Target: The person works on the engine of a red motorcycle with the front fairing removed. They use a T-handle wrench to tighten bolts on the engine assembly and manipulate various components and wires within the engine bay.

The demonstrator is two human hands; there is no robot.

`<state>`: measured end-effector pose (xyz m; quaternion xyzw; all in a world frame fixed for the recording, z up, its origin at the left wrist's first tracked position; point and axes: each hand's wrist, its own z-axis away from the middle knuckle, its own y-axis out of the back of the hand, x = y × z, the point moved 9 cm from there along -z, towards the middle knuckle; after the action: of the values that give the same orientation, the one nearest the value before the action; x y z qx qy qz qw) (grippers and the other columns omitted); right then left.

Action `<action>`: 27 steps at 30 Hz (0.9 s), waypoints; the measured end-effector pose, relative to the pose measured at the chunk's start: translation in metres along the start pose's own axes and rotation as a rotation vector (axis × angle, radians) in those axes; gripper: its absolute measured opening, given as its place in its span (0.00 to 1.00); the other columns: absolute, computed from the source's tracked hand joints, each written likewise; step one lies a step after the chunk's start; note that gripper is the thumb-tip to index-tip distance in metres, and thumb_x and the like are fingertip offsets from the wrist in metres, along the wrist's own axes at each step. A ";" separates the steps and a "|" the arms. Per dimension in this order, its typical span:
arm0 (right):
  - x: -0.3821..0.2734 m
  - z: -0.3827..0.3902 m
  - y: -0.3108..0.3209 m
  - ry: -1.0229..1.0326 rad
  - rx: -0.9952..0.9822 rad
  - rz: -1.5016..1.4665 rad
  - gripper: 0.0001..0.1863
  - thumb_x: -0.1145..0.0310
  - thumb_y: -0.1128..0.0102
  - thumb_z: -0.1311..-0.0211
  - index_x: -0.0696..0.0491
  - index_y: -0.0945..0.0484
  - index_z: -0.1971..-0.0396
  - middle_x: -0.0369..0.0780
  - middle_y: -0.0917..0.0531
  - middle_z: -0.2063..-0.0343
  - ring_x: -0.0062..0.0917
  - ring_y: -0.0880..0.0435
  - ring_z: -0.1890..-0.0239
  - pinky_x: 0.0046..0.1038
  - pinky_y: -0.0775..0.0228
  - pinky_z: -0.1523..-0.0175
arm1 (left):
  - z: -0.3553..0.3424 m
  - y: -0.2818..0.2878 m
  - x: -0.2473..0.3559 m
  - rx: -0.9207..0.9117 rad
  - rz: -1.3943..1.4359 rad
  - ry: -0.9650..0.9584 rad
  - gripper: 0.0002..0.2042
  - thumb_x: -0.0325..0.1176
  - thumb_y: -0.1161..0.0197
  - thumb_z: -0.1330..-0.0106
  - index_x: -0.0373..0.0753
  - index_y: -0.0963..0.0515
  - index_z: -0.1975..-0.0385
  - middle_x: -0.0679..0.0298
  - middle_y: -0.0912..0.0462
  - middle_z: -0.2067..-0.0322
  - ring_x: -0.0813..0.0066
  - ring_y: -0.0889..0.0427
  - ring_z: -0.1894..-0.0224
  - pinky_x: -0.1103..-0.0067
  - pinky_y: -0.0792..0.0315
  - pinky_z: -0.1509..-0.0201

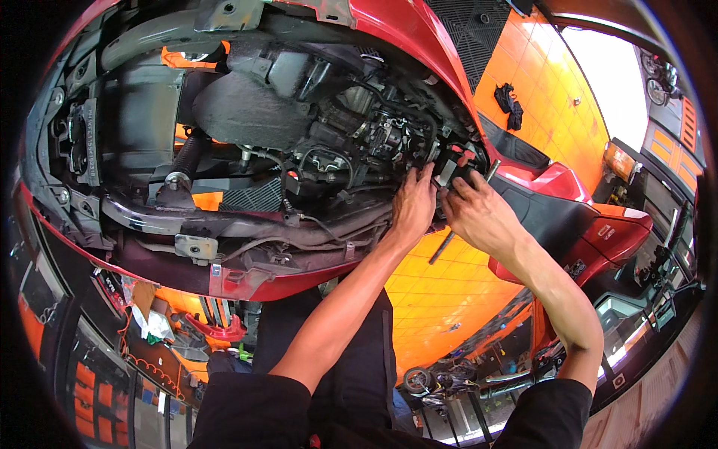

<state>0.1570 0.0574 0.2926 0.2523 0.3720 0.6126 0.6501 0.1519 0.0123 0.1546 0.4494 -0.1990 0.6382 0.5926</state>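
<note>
L hand [413, 202] and R hand [479, 209] crowd one end of the bike [419, 37], w/ only a slim gap btwn them. The engine [389, 138] and cables [321, 153] hem in L hand's far side; the frame tube [262, 217] bars the near side to its left. A rod [441, 248] slants out below R hand, cutting into the space there. Clear air lies above the orange floor [426, 292] btwn the forearms [553, 277]. More room at far L, in the hollow [138, 108] beyond a ribbed strut [192, 153].
</note>
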 end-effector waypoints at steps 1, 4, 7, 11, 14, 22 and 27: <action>0.007 -0.001 0.004 -0.107 0.031 -0.091 0.20 0.72 0.42 0.39 0.62 0.22 0.47 0.43 0.17 0.65 0.39 0.19 0.51 0.39 0.27 0.46 | 0.000 0.000 0.001 -0.019 0.022 0.034 0.16 0.30 0.43 0.26 0.35 0.27 0.41 0.43 0.21 0.53 0.39 0.17 0.53 0.54 0.22 0.52; 0.023 -0.003 0.025 -0.403 0.199 -0.522 0.18 0.72 0.39 0.39 0.63 0.24 0.51 0.47 0.18 0.64 0.45 0.20 0.53 0.43 0.26 0.47 | -0.006 0.009 -0.003 0.082 0.102 -0.008 0.16 0.29 0.42 0.27 0.34 0.25 0.42 0.42 0.22 0.54 0.38 0.19 0.52 0.55 0.24 0.52; 0.022 0.011 0.044 -0.511 0.271 -0.512 0.16 0.72 0.38 0.36 0.64 0.24 0.52 0.50 0.19 0.63 0.47 0.18 0.57 0.45 0.23 0.53 | -0.004 0.010 -0.008 0.176 0.128 -0.067 0.15 0.25 0.42 0.29 0.33 0.25 0.44 0.40 0.23 0.54 0.38 0.22 0.51 0.56 0.26 0.49; 0.032 0.033 0.005 -0.850 -0.073 -0.904 0.13 0.69 0.40 0.31 0.63 0.23 0.54 0.53 0.18 0.58 0.43 0.14 0.60 0.39 0.19 0.59 | -0.005 -0.002 -0.002 0.088 0.143 0.006 0.14 0.23 0.44 0.28 0.33 0.25 0.45 0.41 0.23 0.53 0.38 0.21 0.51 0.57 0.26 0.48; 0.025 0.033 0.034 -0.742 0.010 -0.517 0.16 0.70 0.39 0.36 0.63 0.19 0.53 0.53 0.17 0.47 0.39 0.13 0.50 0.35 0.18 0.55 | -0.008 0.001 -0.011 0.118 0.056 0.007 0.15 0.26 0.44 0.27 0.36 0.26 0.42 0.37 0.24 0.49 0.36 0.19 0.50 0.55 0.22 0.49; 0.025 0.026 0.025 -0.447 -0.037 -0.278 0.22 0.72 0.39 0.44 0.63 0.21 0.49 0.48 0.16 0.60 0.34 0.12 0.57 0.33 0.16 0.53 | -0.007 -0.008 -0.004 0.133 0.097 -0.044 0.14 0.23 0.45 0.28 0.33 0.26 0.44 0.40 0.25 0.50 0.37 0.20 0.51 0.56 0.23 0.49; 0.003 0.035 0.067 -0.296 0.252 -0.082 0.20 0.69 0.39 0.40 0.57 0.21 0.48 0.44 0.17 0.61 0.29 0.13 0.61 0.30 0.17 0.60 | -0.006 -0.005 -0.012 0.123 0.116 -0.032 0.15 0.22 0.46 0.30 0.33 0.26 0.44 0.42 0.26 0.52 0.39 0.20 0.51 0.55 0.24 0.52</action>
<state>0.1441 0.0730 0.3653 0.4037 0.3562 0.4902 0.6855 0.1535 0.0114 0.1401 0.4828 -0.1946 0.6753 0.5225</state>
